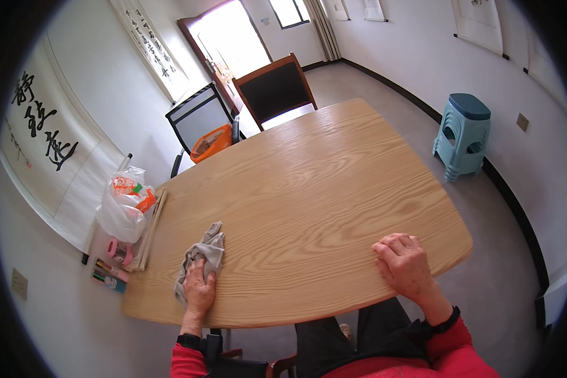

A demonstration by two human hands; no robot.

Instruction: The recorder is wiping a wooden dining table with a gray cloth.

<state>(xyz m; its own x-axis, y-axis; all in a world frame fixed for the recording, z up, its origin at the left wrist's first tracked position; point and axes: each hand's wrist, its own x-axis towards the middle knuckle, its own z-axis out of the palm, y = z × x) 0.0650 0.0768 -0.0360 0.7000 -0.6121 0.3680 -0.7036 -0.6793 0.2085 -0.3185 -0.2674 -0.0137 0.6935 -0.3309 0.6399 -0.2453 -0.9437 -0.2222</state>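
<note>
A crumpled grey cloth [209, 253] lies on the left part of the wooden table [307, 198]. My left hand [200, 289] rests flat on the cloth's lower part, palm down, with the thumb a little apart from the fingers. Near the table's front right edge, my right hand [401, 262] leans on the tabletop with its fingers curled under; nothing shows in it. Dark bands are around both wrists, over red sleeves.
At the table's left side are a white plastic bag [123, 212], rolled paper scrolls [152, 231], a pink tape-like roll [119, 251] and pen holders [111, 274]. Chairs stand at the far side, one with an orange bag [212, 144]. Stacked blue stools [463, 137] stand by the right wall.
</note>
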